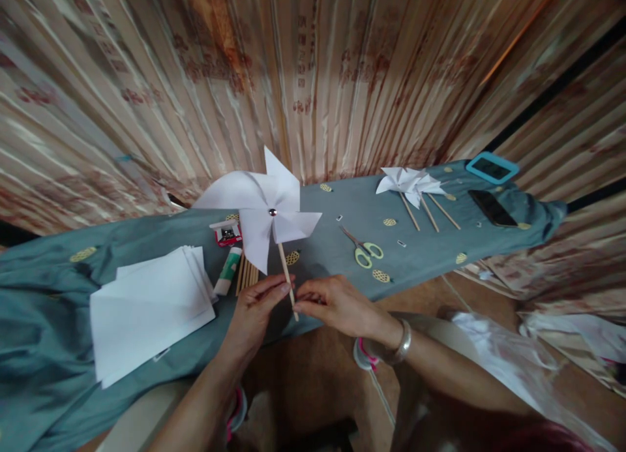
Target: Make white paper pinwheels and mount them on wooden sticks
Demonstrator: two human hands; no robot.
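A white paper pinwheel (254, 194) with a silver pin at its centre stands up on a thin wooden stick (285, 263), slightly tilted. Thumb and fingers of my left hand (259, 305) are closed around the lower part of that stick. My right hand (337, 305), with a silver bangle at the wrist, pinches the stick close to its bottom end. Just left of the pinwheel lie a small red open box of pins (227, 233), a green and white glue stick (228, 271) and several loose wooden sticks (248, 274).
A stack of white paper (151, 315) lies left on the teal cloth-covered table (337, 256). Green-handled scissors (364, 250) rest right of centre. Beyond them are finished pinwheels (411, 183), a black phone (491, 208) and a blue-framed device (491, 168). A pleated curtain (313, 80) hangs behind.
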